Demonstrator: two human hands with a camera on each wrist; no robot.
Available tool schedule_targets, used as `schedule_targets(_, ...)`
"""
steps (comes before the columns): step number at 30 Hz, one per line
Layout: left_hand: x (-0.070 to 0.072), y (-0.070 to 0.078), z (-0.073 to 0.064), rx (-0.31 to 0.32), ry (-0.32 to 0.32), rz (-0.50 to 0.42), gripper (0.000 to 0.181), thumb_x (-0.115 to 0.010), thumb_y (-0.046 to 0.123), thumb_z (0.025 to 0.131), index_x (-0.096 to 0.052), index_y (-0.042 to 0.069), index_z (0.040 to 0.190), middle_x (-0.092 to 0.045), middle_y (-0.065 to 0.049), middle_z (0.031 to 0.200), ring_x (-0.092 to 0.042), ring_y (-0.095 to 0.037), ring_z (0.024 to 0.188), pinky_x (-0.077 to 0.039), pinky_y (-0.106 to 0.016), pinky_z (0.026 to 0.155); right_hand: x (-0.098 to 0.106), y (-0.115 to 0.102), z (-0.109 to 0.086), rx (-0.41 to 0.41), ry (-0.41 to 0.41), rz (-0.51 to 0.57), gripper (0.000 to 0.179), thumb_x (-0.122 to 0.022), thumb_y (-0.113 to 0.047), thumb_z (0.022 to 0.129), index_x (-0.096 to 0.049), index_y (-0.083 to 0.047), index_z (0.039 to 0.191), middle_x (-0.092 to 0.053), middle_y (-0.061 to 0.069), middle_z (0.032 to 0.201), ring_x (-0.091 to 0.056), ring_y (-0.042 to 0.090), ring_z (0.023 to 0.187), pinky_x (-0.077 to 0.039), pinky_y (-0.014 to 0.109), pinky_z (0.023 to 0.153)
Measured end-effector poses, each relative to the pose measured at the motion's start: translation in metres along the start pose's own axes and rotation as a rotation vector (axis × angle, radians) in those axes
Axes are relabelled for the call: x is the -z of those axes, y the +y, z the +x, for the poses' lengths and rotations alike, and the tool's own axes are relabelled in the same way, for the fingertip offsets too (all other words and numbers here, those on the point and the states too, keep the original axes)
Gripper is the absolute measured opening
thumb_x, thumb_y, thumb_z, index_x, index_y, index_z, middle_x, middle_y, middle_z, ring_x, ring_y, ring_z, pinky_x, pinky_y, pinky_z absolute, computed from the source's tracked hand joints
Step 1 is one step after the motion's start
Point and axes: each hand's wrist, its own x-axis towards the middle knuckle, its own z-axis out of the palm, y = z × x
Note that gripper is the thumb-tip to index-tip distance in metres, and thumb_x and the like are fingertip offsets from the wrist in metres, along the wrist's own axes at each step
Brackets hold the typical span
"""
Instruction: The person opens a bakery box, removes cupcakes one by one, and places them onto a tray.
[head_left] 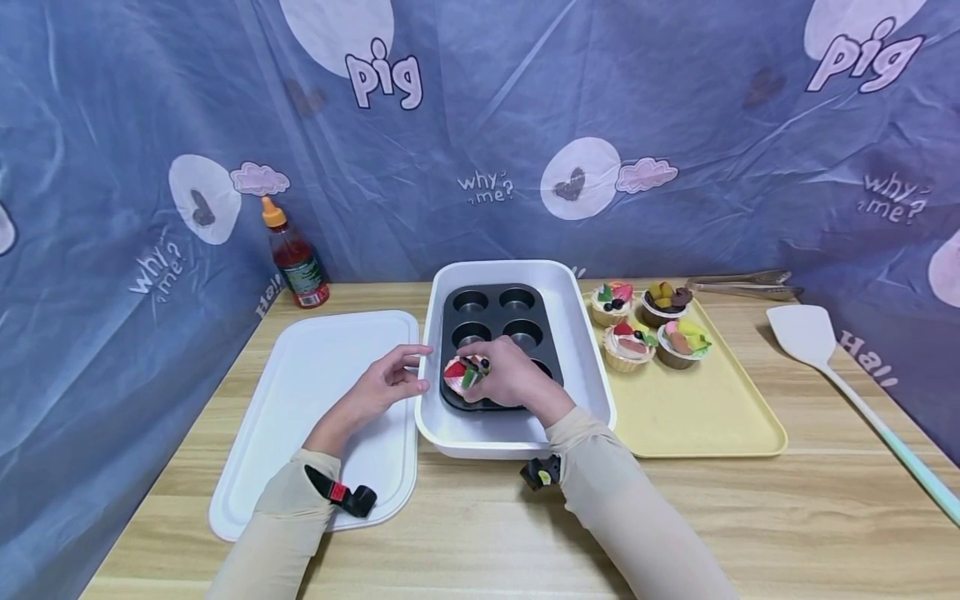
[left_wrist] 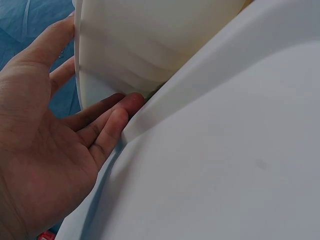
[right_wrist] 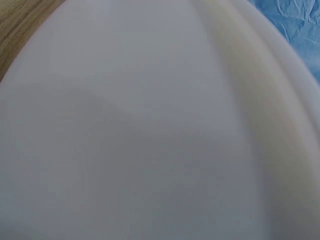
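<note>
In the head view, my right hand [head_left: 506, 372] pinches a cupcake [head_left: 456, 377] with pink-white cream, red fruit and a green leaf. The cupcake is at the front-left cup of a dark muffin tin [head_left: 447, 332], which lies inside a deep white bin [head_left: 577, 392]. My left hand [head_left: 384, 382] is at the bin's left side. Its fingers touch the rim and outer wall in the left wrist view, the palm [left_wrist: 45, 145] turned toward the camera. Only the bin's white wall [right_wrist: 125, 150] fills most of the right wrist view; the right hand is out of sight there.
Several cupcakes [head_left: 628, 347] stand at the back of a yellow tray [head_left: 697, 417] on the right. Metal tongs [head_left: 742, 285] and a white spatula [head_left: 804, 332] lie beyond it. A white tray [head_left: 315, 392] lies left of the bin, with a red sauce bottle [head_left: 298, 262] behind.
</note>
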Motion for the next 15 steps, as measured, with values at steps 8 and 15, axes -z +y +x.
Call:
schedule_targets(8, -0.0001, -0.0016, -0.0003, -0.014, -0.003, -0.011, 0.056, -0.069, 0.009, 0.095, -0.046, 0.002, 0.146, -0.052, -0.031, 0.135, -0.062, -0.014, 0.097, -0.051, -0.019, 0.086, -0.0013, -0.0013, -0.0018, -0.002, -0.008, 0.01, 0.058, -0.088, -0.016, 0.077, -0.068, -0.021, 0.131, -0.059, 0.012, 0.132, -0.049, 0.027, 0.12, -0.045, 0.046, 0.103)
schedule_targets(15, 0.0004, 0.0001, -0.0008, -0.017, -0.004, -0.01, 0.055, -0.068, 0.007, 0.096, -0.046, 0.002, 0.145, -0.051, -0.032, 0.135, -0.062, -0.017, 0.098, -0.051, -0.019, 0.086, -0.0029, -0.0017, -0.0017, -0.02, -0.009, 0.009, 0.06, -0.089, -0.016, 0.074, -0.068, -0.022, 0.13, -0.057, 0.014, 0.131, -0.048, 0.028, 0.118, -0.046, 0.047, 0.101)
